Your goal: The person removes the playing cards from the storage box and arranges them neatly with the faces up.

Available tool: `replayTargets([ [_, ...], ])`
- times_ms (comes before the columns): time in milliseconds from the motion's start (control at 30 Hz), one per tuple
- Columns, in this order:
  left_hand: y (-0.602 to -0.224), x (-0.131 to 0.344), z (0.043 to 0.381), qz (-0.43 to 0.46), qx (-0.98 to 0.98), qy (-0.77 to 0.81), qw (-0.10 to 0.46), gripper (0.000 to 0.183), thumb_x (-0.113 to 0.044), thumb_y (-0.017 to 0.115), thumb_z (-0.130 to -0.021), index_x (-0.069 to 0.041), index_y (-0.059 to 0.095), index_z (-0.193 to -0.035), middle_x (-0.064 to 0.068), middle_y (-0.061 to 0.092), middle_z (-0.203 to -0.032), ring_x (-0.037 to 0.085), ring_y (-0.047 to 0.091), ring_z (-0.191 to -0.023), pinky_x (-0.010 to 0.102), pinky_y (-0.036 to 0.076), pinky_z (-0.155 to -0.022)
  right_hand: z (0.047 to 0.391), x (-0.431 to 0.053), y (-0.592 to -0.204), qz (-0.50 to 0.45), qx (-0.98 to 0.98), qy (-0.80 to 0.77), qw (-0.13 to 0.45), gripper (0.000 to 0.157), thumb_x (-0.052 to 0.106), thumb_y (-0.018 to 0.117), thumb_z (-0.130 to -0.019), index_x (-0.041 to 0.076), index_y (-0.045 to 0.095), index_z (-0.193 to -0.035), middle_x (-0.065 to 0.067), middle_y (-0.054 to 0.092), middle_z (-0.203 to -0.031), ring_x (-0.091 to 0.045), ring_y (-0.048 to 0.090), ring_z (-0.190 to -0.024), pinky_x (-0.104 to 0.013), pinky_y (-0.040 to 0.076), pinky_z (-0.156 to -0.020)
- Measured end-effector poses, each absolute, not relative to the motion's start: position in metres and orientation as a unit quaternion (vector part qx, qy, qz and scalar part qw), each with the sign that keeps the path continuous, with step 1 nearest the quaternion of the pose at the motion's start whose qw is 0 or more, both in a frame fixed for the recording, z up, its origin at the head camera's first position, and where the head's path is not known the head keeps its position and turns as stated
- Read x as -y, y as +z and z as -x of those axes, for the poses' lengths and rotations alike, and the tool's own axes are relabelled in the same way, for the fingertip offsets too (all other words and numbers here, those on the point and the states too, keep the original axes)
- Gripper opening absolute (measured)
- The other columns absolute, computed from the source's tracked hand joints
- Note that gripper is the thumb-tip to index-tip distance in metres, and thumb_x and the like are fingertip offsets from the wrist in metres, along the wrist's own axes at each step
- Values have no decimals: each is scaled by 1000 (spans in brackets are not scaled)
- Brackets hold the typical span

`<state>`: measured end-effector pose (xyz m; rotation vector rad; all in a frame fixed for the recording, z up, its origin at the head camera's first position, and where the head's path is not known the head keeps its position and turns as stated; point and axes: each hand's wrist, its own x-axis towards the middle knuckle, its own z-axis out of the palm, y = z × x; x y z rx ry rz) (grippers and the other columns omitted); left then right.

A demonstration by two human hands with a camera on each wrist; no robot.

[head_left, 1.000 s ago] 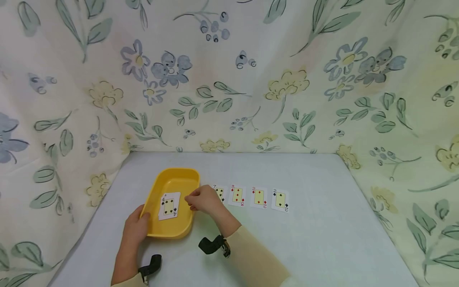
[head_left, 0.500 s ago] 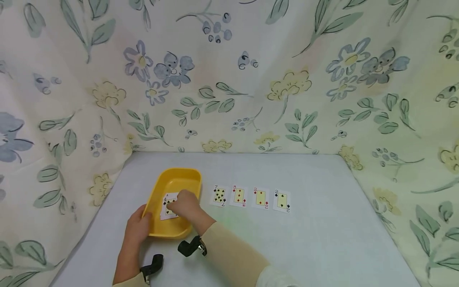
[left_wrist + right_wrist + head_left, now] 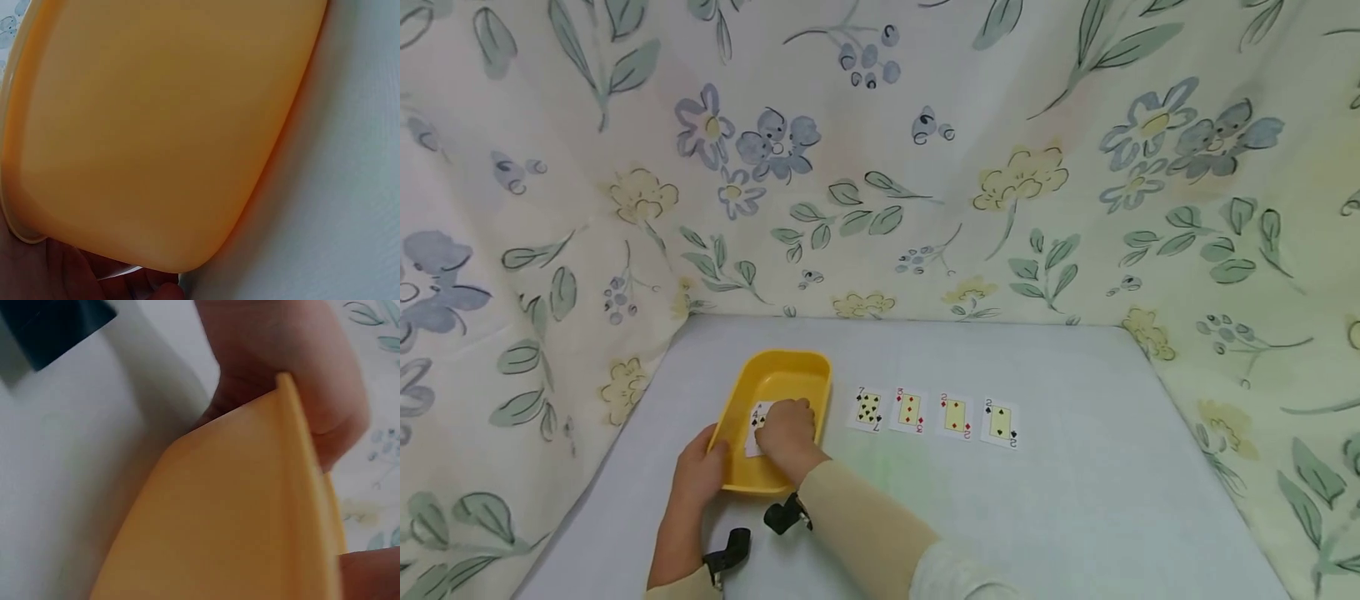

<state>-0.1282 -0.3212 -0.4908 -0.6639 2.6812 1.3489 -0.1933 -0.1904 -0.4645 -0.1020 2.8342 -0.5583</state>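
A yellow tray [image 3: 733, 475] sits on the left part of the table. My left hand [image 3: 698, 471] grips its near left rim, thumb over the edge and fingers outside; the right wrist view also shows that left hand [image 3: 294, 356] at the rim. Inside the tray lies a four of spades [image 3: 752, 437] playing card, with an ace partly showing behind its top edge. My right hand [image 3: 787, 433] is over the right part of these cards, fingers bent downward. Its fingertips are largely hidden, so whether they pinch a card is not visible.
To the tray's right is a row of face-up cards: a seven of spades [image 3: 868, 409], a three of diamonds [image 3: 909, 411], a two of diamonds [image 3: 955, 416] and a two of spades [image 3: 1000, 422]. A floral curtain [image 3: 880, 167] encloses the table's [image 3: 1075, 500] back and sides.
My right hand has moved left from the tray's right rim to the cards inside, uncovering the seven of spades. My left hand keeps its grip. The view has shifted slightly.
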Motion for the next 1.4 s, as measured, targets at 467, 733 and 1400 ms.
replayTargets([
  [467, -492, 321, 129, 209, -880, 427, 11, 50, -19, 39, -106, 3, 43, -151, 28, 53, -139, 36, 54, -101, 50, 40, -91, 196, 202, -486, 87, -994, -45, 45, 58, 63, 78, -81, 10, 73, -104, -3, 56, -83, -19, 47, -78, -28, 44, -67],
  [733, -493, 320, 129, 220, -875, 430, 20, 52, -21, 38, -106, 2, 41, -153, 25, 55, -136, 32, 54, -97, 42, 41, -83, 199, 198, -484, 66, -990, -108, 60, 55, 54, 83, -81, 7, 68, -105, -4, 54, -84, -18, 49, -75, -27, 46, -69],
  [1400, -491, 320, 129, 214, -879, 425, 24, 54, -21, 36, -105, 3, 40, -153, 27, 54, -136, 33, 55, -98, 45, 42, -86, 193, 186, -471, 41, -953, -295, 59, 23, 16, 79, -87, 4, 62, -98, -3, 58, -80, -16, 56, -70, -27, 52, -66],
])
